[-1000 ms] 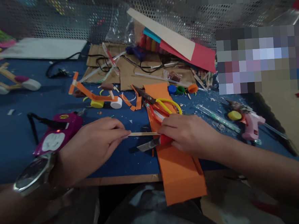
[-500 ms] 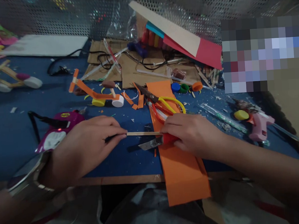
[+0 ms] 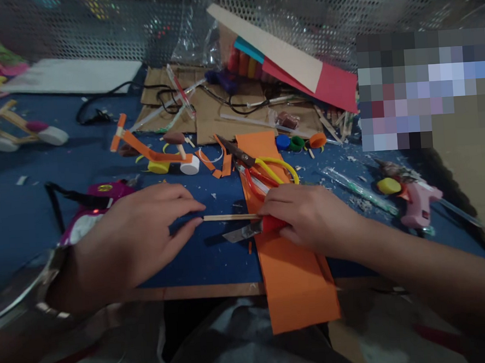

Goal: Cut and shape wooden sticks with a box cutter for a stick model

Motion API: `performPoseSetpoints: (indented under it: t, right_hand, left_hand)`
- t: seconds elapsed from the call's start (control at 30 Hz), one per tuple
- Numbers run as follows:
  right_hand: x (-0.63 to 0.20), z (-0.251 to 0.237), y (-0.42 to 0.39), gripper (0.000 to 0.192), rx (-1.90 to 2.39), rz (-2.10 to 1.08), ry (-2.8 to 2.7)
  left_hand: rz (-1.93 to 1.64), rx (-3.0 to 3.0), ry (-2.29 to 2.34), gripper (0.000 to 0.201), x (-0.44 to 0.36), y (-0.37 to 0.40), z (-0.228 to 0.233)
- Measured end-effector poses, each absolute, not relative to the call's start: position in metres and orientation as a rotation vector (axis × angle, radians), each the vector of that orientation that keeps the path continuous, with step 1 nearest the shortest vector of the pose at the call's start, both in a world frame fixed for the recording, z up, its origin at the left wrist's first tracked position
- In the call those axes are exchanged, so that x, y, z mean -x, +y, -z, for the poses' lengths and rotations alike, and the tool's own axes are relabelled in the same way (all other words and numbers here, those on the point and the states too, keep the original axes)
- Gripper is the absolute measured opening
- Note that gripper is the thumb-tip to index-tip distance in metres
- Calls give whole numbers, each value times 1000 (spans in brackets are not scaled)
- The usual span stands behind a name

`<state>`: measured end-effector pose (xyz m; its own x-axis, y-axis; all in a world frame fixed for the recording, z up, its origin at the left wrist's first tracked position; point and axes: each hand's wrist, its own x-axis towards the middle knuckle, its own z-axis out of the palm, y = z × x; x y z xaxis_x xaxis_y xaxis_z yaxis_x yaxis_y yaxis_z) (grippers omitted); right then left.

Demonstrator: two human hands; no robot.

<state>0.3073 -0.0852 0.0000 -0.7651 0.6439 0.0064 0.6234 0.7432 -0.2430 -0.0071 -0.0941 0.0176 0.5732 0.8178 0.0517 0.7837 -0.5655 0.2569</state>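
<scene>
Fig.: bench w/ blue top, near edge at centre. Thin wooden stick (image 3: 231,217) lies flat, long axis running left–right, parallel to the near edge, spanning the gap betw. both hands. Left hand (image 3: 135,237) pinches the stick's left end, thumb and forefinger closed on it; right hand (image 3: 310,215) covers the right end and is clamped on a red-handled cutter (image 3: 249,231), blade pointing left, just below the stick and approx. parallel to it. Cutter is thus nearer the right hand; the stick's free mid-span lies to the left of that grip. Orange paper strip (image 3: 291,277) under the right hand overhangs the near edge. Scissors (image 3: 262,169) just behind, toward bench centre; pink glue gun (image 3: 418,203) to the right side.
</scene>
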Motion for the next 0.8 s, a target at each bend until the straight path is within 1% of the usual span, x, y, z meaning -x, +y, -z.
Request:
performPoseSetpoints:
  t: [0.13, 0.23, 0.3, 0.5, 0.6, 0.73, 0.8]
  right_hand:
    - [-306, -1, -85, 24, 1048, -324, -2868]
    - [-305, -4, -85, 23, 1067, -326, -2891]
    - [-305, -5, -84, 23, 1067, -332, -2897]
    - [-304, -4, -82, 19, 1053, -364, -2891]
    - [-306, -7, -80, 17, 1056, -466, -2849]
    - [-322, -27, -80, 13, 1091, -706, -2594]
    - [-334, -38, -84, 19, 1189, -685, -2507]
  left_hand:
    - [-183, -2670, 1215, 36, -9, -86, -25]
    - [-48, -2643, 1109, 28, -23, -79, -27]
    - [7, -2624, 1061, 26, -31, -77, -27]
    - [-62, -2669, 967, 29, -38, -74, -18]
    - [-110, -2653, 932, 29, -37, -73, -14]
    - [-168, -2648, 921, 26, -35, -72, -9]
    - [-194, -2674, 936, 26, -34, -73, -7]
